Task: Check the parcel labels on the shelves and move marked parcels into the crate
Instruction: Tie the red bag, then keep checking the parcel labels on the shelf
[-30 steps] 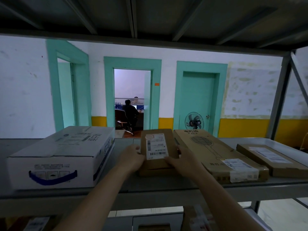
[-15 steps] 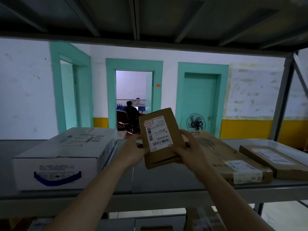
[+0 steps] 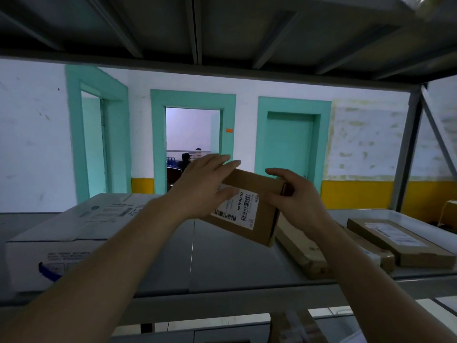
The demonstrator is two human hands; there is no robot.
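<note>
- Right now a small brown cardboard parcel [image 3: 249,206] is held clear of the metal shelf [image 3: 222,263], tilted, with its white barcode label [image 3: 237,209] turned sideways and facing the camera.
- Left hand [image 3: 200,189]: it lies over the parcel's left end, fingers nearly straight and spread across the top edge, thumb down over the label's left part (so that corner of the label is hidden). It reads as a flat, open grip pressed against the cardboard.
- Right hand [image 3: 294,196]: fingers curl round the parcel's right end, thumb on the front face, a closed grip on the parcel.
- White carton [image 3: 74,233] with a blue handle mark sits on the shelf to the left, well apart from the held parcel.
- Long flat brown box [image 3: 304,248] lies on the shelf just right of and below the parcel, partly behind the right forearm; a second flat brown box [image 3: 395,241] with its own white label lies beside it, further right.
- Behind the shelf stand a white wall with teal door frames [image 3: 193,100] and a yellow base band; through the open middle doorway a seated person [image 3: 184,160] shows (small and dim).
- Label print is too blurred to read in full.
</note>
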